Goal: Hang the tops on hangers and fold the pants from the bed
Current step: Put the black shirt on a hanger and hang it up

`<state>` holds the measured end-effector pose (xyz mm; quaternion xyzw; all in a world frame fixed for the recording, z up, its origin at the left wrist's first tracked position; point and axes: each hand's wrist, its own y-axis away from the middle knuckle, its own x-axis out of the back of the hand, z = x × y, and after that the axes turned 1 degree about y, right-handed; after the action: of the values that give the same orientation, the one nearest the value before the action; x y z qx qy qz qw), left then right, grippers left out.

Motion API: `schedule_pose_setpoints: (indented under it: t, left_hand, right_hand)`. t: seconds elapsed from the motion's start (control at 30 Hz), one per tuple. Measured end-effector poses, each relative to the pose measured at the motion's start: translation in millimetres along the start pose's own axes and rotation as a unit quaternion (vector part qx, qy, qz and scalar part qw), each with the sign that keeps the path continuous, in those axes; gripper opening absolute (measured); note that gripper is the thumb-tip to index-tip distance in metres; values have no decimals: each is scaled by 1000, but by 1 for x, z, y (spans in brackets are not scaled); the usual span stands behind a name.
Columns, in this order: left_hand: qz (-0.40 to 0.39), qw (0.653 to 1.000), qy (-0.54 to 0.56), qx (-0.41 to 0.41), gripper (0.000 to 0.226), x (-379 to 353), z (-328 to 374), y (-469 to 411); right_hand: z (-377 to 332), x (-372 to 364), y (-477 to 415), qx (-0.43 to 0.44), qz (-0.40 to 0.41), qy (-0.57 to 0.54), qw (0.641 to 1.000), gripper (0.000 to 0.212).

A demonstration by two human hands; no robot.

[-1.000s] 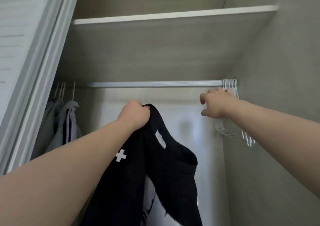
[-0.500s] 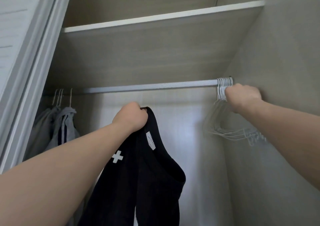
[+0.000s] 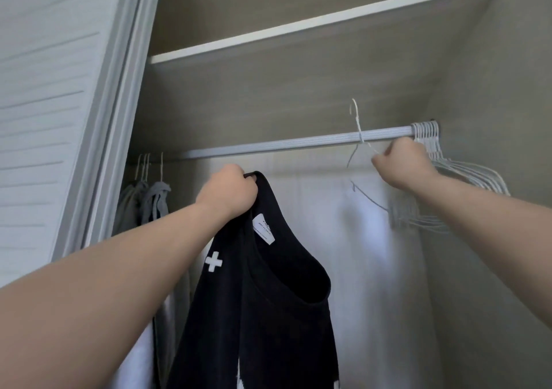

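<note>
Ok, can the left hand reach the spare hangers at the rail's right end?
Probably not: the left hand is gripping the black top, and the right hand, holding one hanger, sits before the spare hangers.

I see the closet rail [image 3: 283,145] running under the shelf [image 3: 298,75]. A bunch of white wire hangers [image 3: 425,133] hooks over its right end; grey garments [image 3: 155,200] hang at its left end.
</note>
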<state>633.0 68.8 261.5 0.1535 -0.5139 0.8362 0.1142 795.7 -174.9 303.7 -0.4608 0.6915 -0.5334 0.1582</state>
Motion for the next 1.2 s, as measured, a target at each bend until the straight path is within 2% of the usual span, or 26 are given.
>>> schedule_pose_setpoints:
  t: [0.13, 0.3, 0.47, 0.6, 0.8, 0.9, 1.1, 1.2]
  left_hand:
    - [34, 999, 13, -5, 38, 26, -12, 4]
    - [112, 992, 52, -17, 40, 69, -23, 20]
    - [168, 985, 18, -18, 39, 127, -29, 48]
    - [196, 979, -52, 6, 36, 180, -29, 71]
    - [253, 951, -171, 57, 35, 254, -17, 123]
    - [272, 925, -251, 86, 35, 290, -8, 165]
    - [306, 860, -368, 177, 34, 356, 20, 271]
    - [308, 831, -416, 203, 32, 390, 45, 315]
  right_hand:
    - [-34, -24, 28, -18, -20, -185, 982, 22]
    - [-71, -39, 73, -40, -35, -397, 916, 38]
    - [-106, -40, 123, -32, -64, -525, 848, 20]
    - [-132, -37, 149, -16, -97, -603, 792, 19]
    - [-167, -8, 182, -20, -147, -702, 697, 27]
    - [-181, 4, 209, -13, -183, -751, 634, 25]
    - [-214, 36, 291, 5, -269, -802, 534, 27]
    - [-233, 64, 321, 19, -301, -814, 496, 28]
